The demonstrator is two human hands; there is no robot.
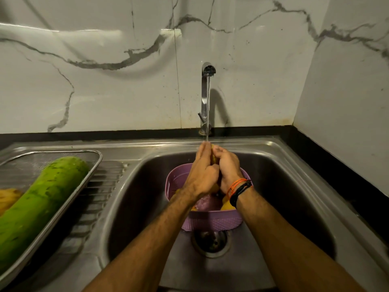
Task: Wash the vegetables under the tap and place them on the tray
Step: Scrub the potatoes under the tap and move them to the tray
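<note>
A person stands at a steel sink (284,178) that fills the centre and lower right of the frame. Both hands meet in the middle of the picture, directly under a thin stream from the tap (207,81). The left hand (203,173) and the right hand (228,165) are cupped together, their grip closed around a yellowish vegetable (214,159) of which only a sliver shows between the fingers; its kind cannot be told. Below the hands a purple colander (212,221) sits in the basin above the drain, with more yellow pieces inside.

At the left edge of the frame, a metal tray (92,178) rests on the draining board and carries a long green gourd (42,197) and something yellow beside it.

The washing step appears to be in hand. The next move likely calls for carrying the rinsed piece leftward to the tray's free area.
</note>
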